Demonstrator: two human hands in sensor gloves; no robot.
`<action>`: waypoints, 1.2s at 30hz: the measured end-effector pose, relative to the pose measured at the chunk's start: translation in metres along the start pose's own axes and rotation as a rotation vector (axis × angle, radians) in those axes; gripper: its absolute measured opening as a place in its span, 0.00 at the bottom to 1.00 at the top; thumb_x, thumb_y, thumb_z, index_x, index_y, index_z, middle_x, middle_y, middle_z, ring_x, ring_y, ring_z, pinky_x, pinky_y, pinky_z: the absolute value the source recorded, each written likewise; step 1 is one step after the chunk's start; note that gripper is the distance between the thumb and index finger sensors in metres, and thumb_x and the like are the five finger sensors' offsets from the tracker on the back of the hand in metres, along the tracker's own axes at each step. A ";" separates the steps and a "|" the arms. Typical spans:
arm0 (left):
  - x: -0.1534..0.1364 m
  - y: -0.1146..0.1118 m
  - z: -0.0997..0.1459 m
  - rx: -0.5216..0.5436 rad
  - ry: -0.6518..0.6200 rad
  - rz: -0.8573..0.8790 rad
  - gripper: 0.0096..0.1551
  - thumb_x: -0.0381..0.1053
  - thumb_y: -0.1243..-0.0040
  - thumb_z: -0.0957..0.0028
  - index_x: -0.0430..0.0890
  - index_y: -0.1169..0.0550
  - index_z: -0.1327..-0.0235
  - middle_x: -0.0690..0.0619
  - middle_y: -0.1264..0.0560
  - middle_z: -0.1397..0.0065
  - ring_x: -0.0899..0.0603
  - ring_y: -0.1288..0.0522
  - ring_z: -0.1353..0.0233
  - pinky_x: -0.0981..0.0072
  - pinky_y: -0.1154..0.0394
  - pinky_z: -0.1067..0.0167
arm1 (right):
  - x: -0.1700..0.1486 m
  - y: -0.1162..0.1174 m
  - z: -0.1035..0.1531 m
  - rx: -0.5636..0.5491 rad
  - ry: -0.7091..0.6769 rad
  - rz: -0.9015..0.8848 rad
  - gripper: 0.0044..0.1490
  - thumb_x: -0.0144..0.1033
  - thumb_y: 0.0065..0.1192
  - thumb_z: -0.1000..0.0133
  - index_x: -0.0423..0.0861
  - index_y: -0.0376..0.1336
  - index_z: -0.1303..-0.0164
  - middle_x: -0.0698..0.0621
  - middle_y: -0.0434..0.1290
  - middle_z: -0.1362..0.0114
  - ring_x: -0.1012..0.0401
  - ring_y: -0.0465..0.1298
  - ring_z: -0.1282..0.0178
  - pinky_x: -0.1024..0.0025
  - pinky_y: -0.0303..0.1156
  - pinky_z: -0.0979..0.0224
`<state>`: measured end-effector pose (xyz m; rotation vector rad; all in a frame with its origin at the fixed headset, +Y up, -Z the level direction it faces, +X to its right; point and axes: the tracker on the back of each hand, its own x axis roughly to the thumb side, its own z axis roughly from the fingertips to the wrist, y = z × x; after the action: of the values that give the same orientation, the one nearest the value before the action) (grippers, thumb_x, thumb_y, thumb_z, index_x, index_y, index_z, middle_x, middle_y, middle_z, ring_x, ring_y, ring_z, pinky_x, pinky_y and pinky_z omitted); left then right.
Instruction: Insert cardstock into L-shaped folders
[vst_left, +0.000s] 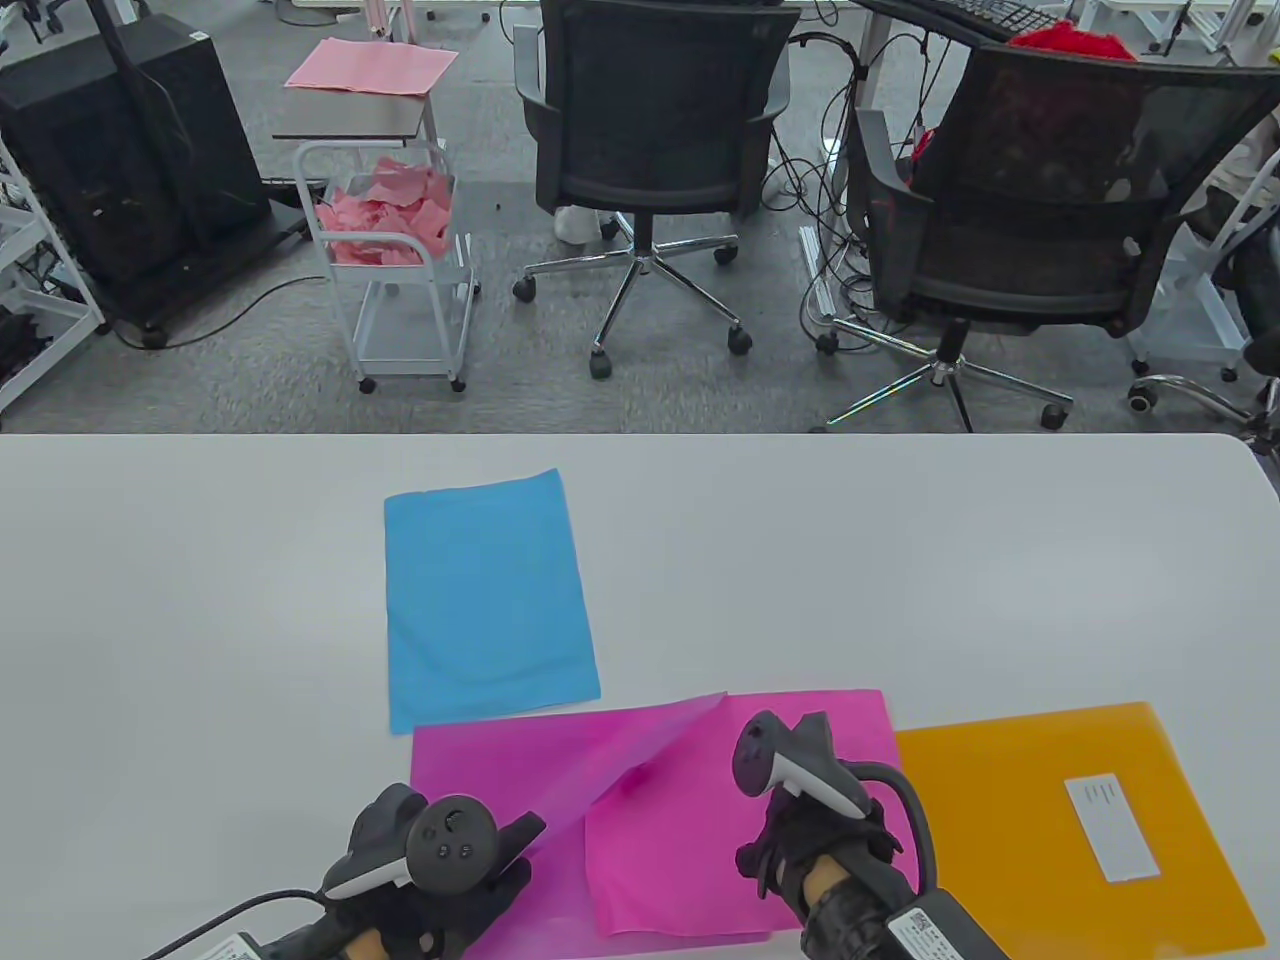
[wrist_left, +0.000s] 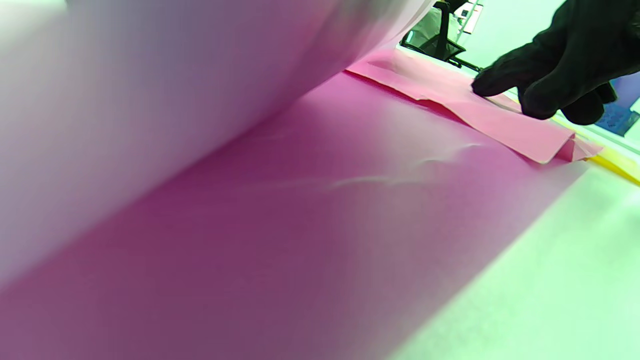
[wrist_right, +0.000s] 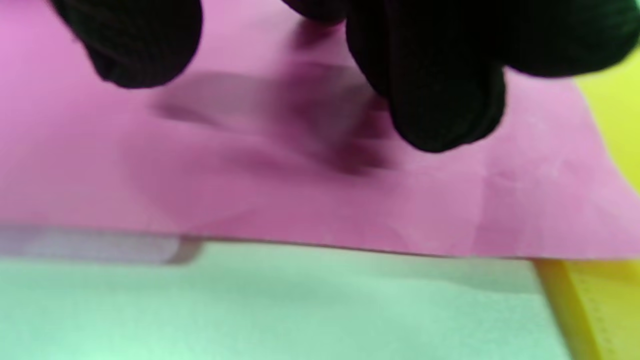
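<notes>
A magenta L-shaped folder (vst_left: 480, 760) lies at the table's near edge. My left hand (vst_left: 505, 855) holds its translucent cover (vst_left: 640, 745) lifted at the near corner; the cover fills the top left of the left wrist view (wrist_left: 150, 100). A pink cardstock sheet (vst_left: 690, 850) lies partly on the folder's lower leaf (wrist_left: 300, 225), under the raised cover. My right hand (vst_left: 800, 850) rests its fingertips (wrist_right: 440, 110) on the cardstock (wrist_right: 300, 200), also seen in the left wrist view (wrist_left: 545, 70). My left fingers are hidden under the tracker.
A blue sheet (vst_left: 490, 600) lies farther back on the white table (vst_left: 900, 560). An orange folder (vst_left: 1060, 830) with a white label (vst_left: 1110, 830) lies right of the cardstock; its edge shows in the right wrist view (wrist_right: 590, 310). Office chairs stand beyond the table.
</notes>
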<state>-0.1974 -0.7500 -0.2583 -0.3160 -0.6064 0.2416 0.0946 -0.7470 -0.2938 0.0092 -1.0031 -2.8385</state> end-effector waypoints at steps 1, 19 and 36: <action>0.002 -0.001 0.000 -0.006 -0.010 -0.011 0.33 0.59 0.55 0.49 0.45 0.31 0.33 0.41 0.21 0.38 0.35 0.17 0.45 0.48 0.14 0.54 | 0.010 0.006 -0.002 0.025 -0.029 0.036 0.60 0.64 0.59 0.58 0.39 0.43 0.29 0.29 0.68 0.42 0.49 0.80 0.59 0.55 0.77 0.58; -0.008 0.007 0.003 0.014 0.009 0.145 0.33 0.58 0.55 0.49 0.44 0.32 0.33 0.42 0.21 0.38 0.36 0.16 0.44 0.49 0.14 0.54 | -0.009 -0.027 0.018 -0.154 -0.053 -0.133 0.54 0.63 0.55 0.56 0.48 0.42 0.26 0.28 0.64 0.40 0.50 0.79 0.58 0.55 0.77 0.57; 0.001 0.011 0.006 0.058 -0.037 -0.026 0.33 0.57 0.54 0.49 0.43 0.32 0.33 0.40 0.21 0.39 0.34 0.14 0.46 0.48 0.14 0.55 | -0.116 -0.026 -0.007 -0.007 0.187 -0.649 0.54 0.53 0.65 0.55 0.30 0.49 0.35 0.38 0.78 0.58 0.59 0.80 0.80 0.64 0.78 0.75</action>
<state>-0.2016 -0.7381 -0.2566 -0.2481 -0.6387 0.2402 0.2071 -0.7169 -0.3195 0.7093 -1.1042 -3.3086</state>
